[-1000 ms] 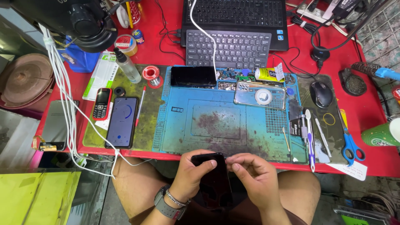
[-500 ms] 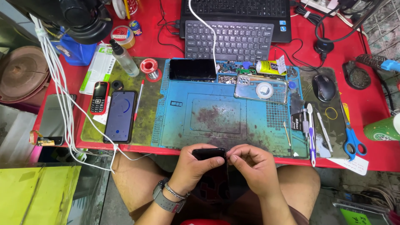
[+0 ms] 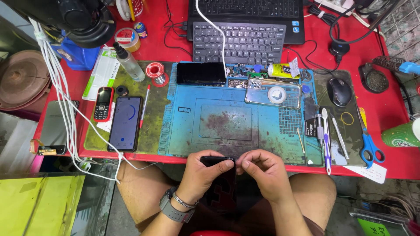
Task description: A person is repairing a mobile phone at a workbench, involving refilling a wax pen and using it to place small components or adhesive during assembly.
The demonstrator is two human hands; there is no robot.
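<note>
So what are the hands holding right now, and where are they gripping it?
A black phone, held over the lap at the table's near edge. The left hand wraps its top end, and the right hand pinches its upper right corner.

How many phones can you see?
5, maybe more hidden: the dark phone in both hands, a small red phone, a black smartphone beside it, a dark phone on the blue mat, a grey phone at the left edge.
</note>
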